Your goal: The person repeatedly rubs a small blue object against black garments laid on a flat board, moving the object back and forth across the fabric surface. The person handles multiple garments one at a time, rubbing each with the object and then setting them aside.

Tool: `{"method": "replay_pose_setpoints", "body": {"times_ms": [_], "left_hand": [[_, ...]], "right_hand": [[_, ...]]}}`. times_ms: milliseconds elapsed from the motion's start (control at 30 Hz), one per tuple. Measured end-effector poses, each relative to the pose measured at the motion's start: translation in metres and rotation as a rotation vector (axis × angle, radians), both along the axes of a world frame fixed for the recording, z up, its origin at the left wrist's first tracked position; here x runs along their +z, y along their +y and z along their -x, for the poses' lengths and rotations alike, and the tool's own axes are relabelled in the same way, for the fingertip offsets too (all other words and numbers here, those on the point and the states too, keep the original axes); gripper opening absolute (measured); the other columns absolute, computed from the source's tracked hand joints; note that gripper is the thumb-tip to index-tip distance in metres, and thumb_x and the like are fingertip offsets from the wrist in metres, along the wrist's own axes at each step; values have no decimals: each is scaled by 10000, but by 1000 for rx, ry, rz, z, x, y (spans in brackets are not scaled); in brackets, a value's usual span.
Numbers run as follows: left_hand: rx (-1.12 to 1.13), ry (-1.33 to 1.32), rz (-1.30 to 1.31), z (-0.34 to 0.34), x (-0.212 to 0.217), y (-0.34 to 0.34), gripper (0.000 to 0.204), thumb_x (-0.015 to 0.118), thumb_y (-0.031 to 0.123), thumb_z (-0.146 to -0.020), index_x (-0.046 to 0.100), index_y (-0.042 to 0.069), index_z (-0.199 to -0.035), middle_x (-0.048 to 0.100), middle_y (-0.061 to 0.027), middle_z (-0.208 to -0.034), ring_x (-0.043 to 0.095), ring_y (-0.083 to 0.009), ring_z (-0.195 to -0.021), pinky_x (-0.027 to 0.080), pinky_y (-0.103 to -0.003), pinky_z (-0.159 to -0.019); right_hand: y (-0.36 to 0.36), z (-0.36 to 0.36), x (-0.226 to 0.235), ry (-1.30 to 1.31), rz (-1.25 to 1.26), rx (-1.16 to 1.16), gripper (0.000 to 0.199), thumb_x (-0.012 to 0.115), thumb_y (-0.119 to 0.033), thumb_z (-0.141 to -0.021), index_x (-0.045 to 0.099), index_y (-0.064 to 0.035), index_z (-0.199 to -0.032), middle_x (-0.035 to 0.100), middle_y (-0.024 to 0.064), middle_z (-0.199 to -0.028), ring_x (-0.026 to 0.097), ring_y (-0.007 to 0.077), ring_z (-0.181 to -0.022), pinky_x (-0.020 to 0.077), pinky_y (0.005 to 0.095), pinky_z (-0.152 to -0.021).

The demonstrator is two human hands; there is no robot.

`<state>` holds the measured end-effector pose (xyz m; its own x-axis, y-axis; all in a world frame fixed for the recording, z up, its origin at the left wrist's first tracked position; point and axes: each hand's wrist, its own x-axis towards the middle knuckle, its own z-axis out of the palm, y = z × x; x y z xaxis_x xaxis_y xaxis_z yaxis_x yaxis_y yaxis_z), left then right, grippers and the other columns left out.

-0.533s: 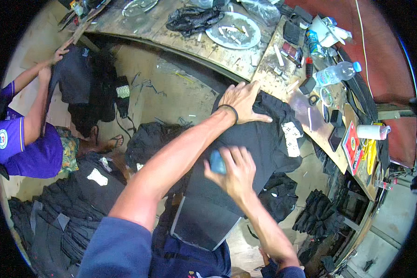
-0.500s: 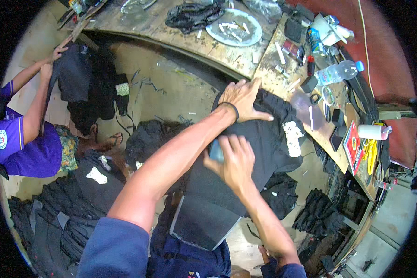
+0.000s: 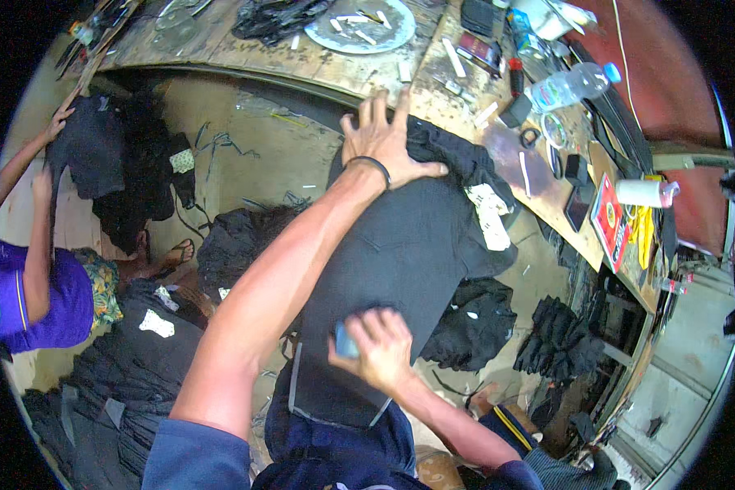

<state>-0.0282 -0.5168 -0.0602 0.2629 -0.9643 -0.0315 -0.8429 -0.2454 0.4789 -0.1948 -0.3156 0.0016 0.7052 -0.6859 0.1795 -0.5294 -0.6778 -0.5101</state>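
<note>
A black pair of trousers lies stretched from the wooden workbench down toward my lap, with a pale tag near its waist. My left hand, a dark band on its wrist, presses flat with spread fingers on the upper end of the garment at the bench edge. Lower down, my right hand is closed around a small blue object and rests it on the black cloth.
Another person in a purple shirt at the left holds up a dark garment. Piles of black clothing lie on the floor. The bench carries a round plate, a plastic bottle, a white cup and small tools.
My right hand with the blue object has slid down the trousers toward me. My left hand stays pressed on the upper end.
</note>
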Motion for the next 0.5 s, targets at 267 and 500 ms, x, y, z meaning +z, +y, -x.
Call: {"method": "replay_pose_setpoints", "body": {"times_ms": [267,500], "left_hand": [[90,-65,67,8,0,-4,1497,869,881,-548,282,179,-1733,224,-243,-1767,260,-436,-1609,261,-746,-1216],[2,-150,92,4,-12,-9,1531,765,948,-614,152,156,-1772,5,-259,-1826,-18,-418,-1698,7,-796,-1266]], "right_hand": [[-20,32,-9,41,76,-138,372,914,-376,-735,696,-111,-878,607,71,-813,635,279,-795,553,436,-739],[-55,54,-13,-23,132,-150,382,916,-312,-690,664,-85,-867,614,120,-839,620,323,-752,532,467,-668]]}}
